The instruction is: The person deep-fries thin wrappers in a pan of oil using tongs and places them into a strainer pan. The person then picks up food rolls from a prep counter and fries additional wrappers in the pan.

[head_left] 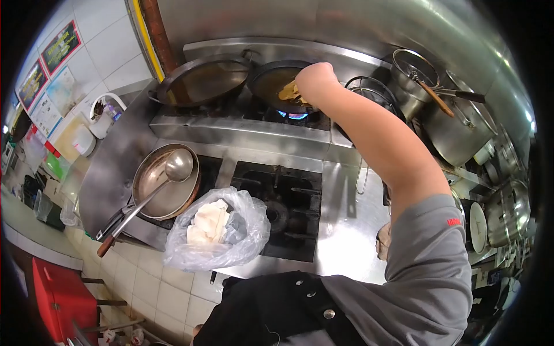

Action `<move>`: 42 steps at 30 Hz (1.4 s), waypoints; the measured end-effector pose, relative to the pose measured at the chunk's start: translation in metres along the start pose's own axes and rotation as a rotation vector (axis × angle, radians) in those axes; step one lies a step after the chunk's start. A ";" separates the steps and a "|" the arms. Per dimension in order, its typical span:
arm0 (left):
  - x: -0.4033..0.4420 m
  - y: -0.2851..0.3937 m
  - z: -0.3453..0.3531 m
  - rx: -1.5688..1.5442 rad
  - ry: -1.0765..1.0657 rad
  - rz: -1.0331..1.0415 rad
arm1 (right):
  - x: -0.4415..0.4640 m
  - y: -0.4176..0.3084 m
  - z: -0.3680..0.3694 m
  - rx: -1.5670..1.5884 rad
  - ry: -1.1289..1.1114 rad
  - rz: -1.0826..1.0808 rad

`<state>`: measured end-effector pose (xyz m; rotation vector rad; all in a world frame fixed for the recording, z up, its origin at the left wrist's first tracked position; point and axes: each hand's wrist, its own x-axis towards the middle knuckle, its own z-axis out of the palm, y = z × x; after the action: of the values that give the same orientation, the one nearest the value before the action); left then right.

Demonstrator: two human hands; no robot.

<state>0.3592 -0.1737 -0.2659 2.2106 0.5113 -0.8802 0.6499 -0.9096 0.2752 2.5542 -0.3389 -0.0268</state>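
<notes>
My right hand [318,84] reaches over the right edge of a dark wok [266,86] on the back burner. The hand looks closed with its back towards me; the fingers and whatever they hold are hidden. Golden-brown food pieces [290,92] lie in the wok's dark liquid, just left of the hand. A blue flame [293,115] burns beneath. Near my body, a clear plastic bag [254,230] stands open at the front burner, with pale, floppy sheet-like pieces [209,224] inside. My left hand is out of view.
A larger wok [203,86] with dark liquid stands back left. A frying pan [138,184] with a ladle [180,165] across it sits front left. On the right are a wire rack [369,86], a strainer [416,66] over a pot, and a large stockpot [456,138].
</notes>
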 end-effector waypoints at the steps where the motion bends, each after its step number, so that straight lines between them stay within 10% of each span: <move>1: 0.004 -0.004 0.000 0.000 -0.004 -0.004 | -0.002 0.008 -0.001 -0.010 -0.026 -0.008; 21: 0.058 0.031 0.009 0.418 0.143 0.207 | 0.014 0.142 -0.024 0.366 0.281 0.266; 33: 0.028 0.014 0.010 0.284 0.138 0.040 | 0.043 0.120 0.132 1.335 -0.149 0.578; 42: 0.023 0.020 -0.001 0.299 0.145 0.030 | 0.021 0.127 0.121 0.626 -0.106 0.473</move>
<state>0.3868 -0.1847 -0.2729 2.5619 0.4350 -0.8281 0.6295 -1.0821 0.2422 3.0057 -1.1366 0.1434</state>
